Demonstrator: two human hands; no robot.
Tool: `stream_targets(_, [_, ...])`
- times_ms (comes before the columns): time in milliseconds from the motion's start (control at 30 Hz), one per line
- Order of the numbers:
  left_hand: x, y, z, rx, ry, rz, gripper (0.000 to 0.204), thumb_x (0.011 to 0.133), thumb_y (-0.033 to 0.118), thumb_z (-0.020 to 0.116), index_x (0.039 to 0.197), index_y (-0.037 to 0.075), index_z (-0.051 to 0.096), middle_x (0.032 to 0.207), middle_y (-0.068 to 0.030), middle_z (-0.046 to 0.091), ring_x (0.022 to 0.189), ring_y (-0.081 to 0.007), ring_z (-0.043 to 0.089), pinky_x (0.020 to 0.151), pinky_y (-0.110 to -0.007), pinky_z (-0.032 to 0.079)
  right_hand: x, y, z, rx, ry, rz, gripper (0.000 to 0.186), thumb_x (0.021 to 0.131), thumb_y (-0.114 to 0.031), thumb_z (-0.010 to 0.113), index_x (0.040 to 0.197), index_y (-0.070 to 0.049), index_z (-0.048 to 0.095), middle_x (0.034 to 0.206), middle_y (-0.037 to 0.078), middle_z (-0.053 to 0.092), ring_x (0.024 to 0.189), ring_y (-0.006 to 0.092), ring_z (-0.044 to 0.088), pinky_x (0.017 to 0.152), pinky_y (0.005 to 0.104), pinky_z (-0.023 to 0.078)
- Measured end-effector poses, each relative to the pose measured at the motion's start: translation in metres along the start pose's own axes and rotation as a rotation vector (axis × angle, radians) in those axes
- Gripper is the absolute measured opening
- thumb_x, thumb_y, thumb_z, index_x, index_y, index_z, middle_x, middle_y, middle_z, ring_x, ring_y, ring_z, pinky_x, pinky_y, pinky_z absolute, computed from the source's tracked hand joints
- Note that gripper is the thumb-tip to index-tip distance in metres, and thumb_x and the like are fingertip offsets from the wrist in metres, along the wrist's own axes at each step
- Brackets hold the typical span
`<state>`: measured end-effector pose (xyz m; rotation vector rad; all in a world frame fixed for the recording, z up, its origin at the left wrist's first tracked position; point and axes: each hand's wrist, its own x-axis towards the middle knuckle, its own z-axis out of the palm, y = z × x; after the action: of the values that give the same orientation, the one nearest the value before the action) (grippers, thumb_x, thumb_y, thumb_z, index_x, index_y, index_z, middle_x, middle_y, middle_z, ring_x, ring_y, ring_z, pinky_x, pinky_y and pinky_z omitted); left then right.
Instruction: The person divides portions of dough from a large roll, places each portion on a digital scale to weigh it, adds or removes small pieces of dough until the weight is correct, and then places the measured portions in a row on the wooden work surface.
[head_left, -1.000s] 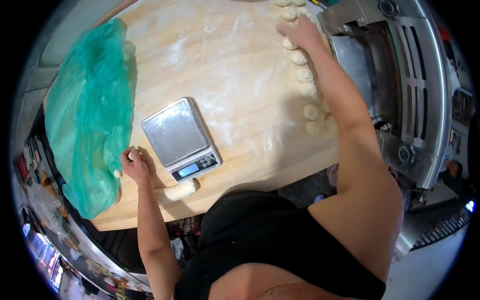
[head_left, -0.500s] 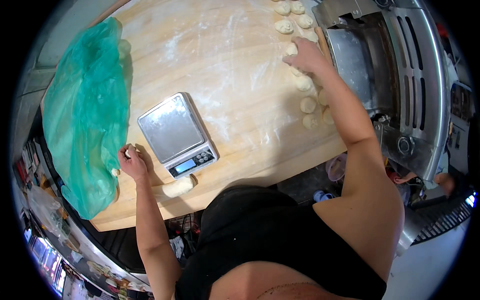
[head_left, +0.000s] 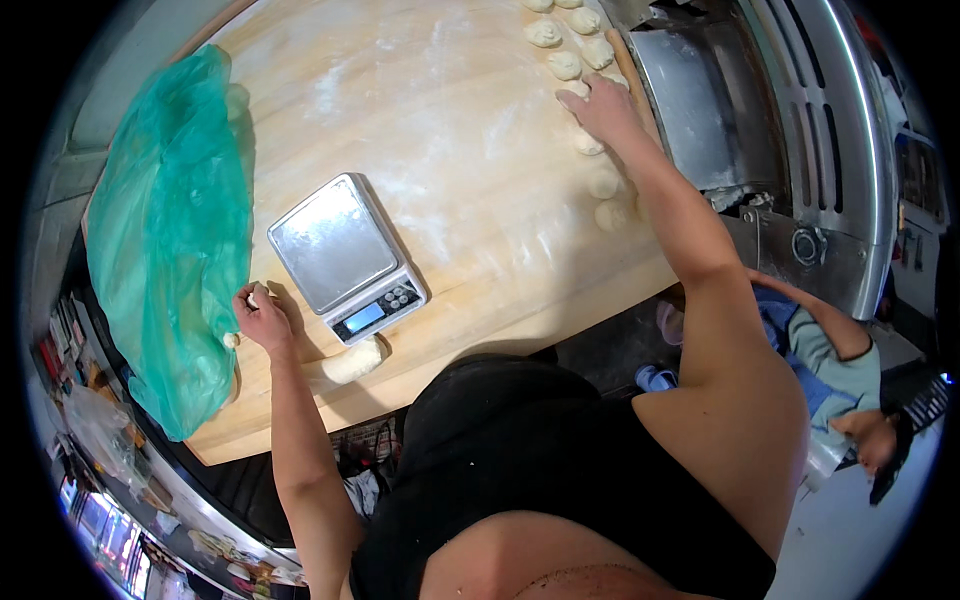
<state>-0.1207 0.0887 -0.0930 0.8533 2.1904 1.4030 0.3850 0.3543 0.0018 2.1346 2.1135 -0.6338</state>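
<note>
My left hand (head_left: 264,320) is closed around a small piece of dough (head_left: 258,294), beside the green plastic bag and left of a silver digital scale (head_left: 335,245). A thick strip of dough (head_left: 355,362) lies just below the scale. A small crumb of dough (head_left: 231,340) sits against the bag. My right hand (head_left: 604,110) reaches to the far right over rows of dough balls (head_left: 543,34), its fingers spread. One dough ball (head_left: 577,89) shows at its fingertips, and the palm hides part of the row. Nearer me, another ball (head_left: 588,144) lies below the hand.
The green bag (head_left: 170,250) covers the left of the floured wooden table (head_left: 450,200). A rolling pin (head_left: 628,75) lies along the right, against a metal machine (head_left: 710,110). Below the machine, a co-worker (head_left: 830,350) in a light green sleeve stands bent over.
My right hand has shifted slightly nearer along the dough balls, uncovering one farther up. My left hand keeps its hold. The view has shifted slightly, and a co-worker has come in at right.
</note>
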Motion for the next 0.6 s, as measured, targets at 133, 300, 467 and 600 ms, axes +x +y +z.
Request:
stream_targets(133, [0.001,0.001,-0.003,0.000,-0.006,-0.004,0.013,0.087,0.011,0.060,0.092,-0.001,0.056,0.081,-0.0058,0.058,0.054,-0.0099,0.052,0.050,-0.024,0.043,-0.028,-0.008,-0.001,0.112,0.103,0.020,0.078,0.078,-0.044,0.070,0.132,0.006,0.045,0.128,0.025,0.055,0.121,0.0369,0.051,0.101,0.0409,0.041])
stream_targets(300, [0.001,0.000,0.000,0.021,-0.010,0.027,0.013,0.087,0.011,0.060,0.092,-0.001,0.056,0.081,-0.0058,0.058,0.054,-0.0103,0.052,0.050,-0.024,0.043,-0.046,0.031,0.026,-0.046,0.006,-0.038,0.081,0.078,-0.047,0.071,0.130,0.009,0.044,0.122,0.029,0.055,0.116,0.0393,0.053,0.098,0.0431,0.043])
stream_targets(467, [-0.001,0.003,0.000,-0.004,0.008,0.051,0.014,0.086,0.011,0.060,0.091,-0.001,0.056,0.080,-0.0064,0.058,0.054,-0.0112,0.052,0.051,-0.024,0.044,-0.072,0.026,0.023,-0.035,0.130,-0.005,0.086,0.077,-0.049,0.071,0.133,0.008,0.041,0.125,0.028,0.053,0.120,0.0383,0.050,0.102,0.0431,0.040])
stream_targets(600, [0.003,0.005,0.000,0.028,-0.004,0.068,0.015,0.085,0.011,0.060,0.092,-0.001,0.057,0.079,-0.0058,0.057,0.056,-0.0113,0.052,0.051,-0.025,0.043,-0.114,0.035,0.021,-0.032,0.032,0.073,0.085,0.077,-0.051,0.070,0.130,0.009,0.043,0.122,0.028,0.055,0.117,0.0380,0.053,0.098,0.0431,0.042])
